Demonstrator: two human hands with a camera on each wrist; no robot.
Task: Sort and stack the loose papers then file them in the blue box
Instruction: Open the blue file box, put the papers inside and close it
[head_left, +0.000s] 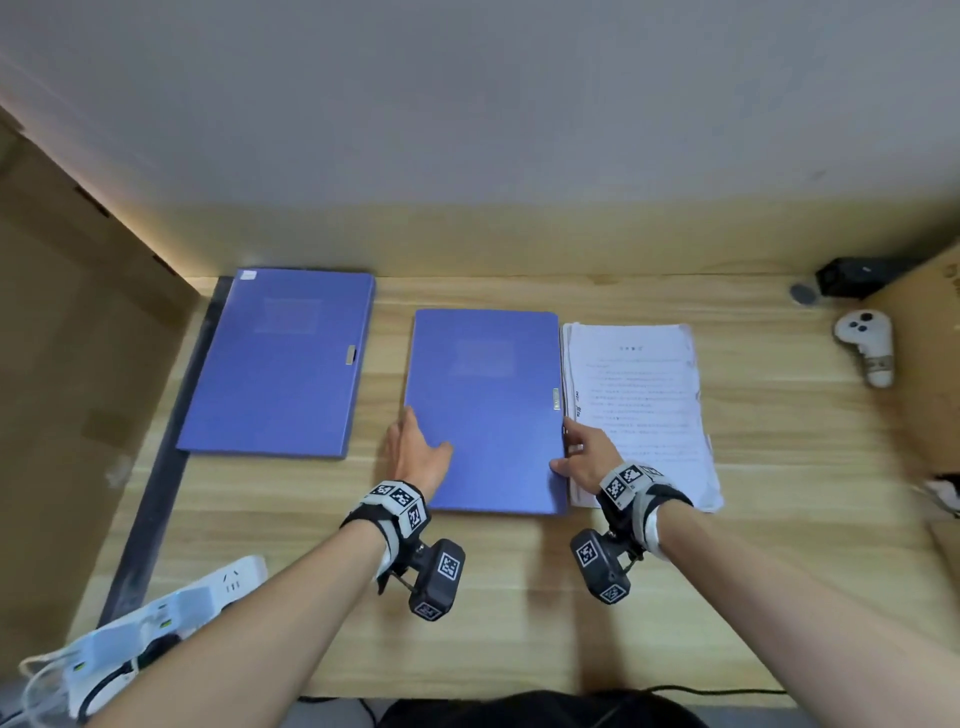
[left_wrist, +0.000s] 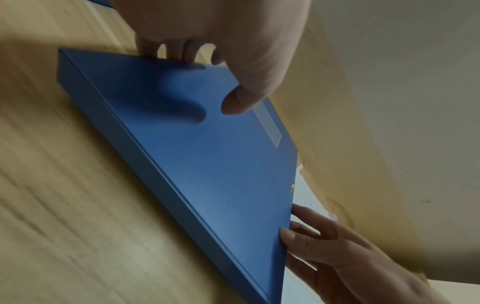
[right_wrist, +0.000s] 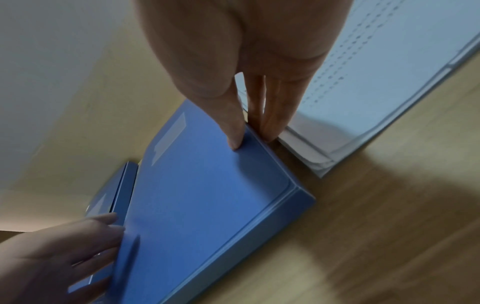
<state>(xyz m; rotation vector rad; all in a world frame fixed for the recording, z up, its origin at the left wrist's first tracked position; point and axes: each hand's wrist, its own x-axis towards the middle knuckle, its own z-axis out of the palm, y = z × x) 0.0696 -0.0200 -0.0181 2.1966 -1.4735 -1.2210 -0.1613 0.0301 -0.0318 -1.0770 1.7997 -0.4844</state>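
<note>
The blue box lies closed at table centre, paper stack touching at 3 o'clock; left hand and right hand pinch its edges. Steady the left edge and lift the lid by the clasp side, slowly

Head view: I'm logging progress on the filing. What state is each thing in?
Near blue box: closed, flat on desk, held at both side edges.
Far blue box: closed, untouched.
Papers: stacked beside near box, unfiled.
Left hand: gripping left edge.
Right hand: gripping right edge.

R hand pinches blue box edge beside paper stack; L hand grips far side, on desk
</note>
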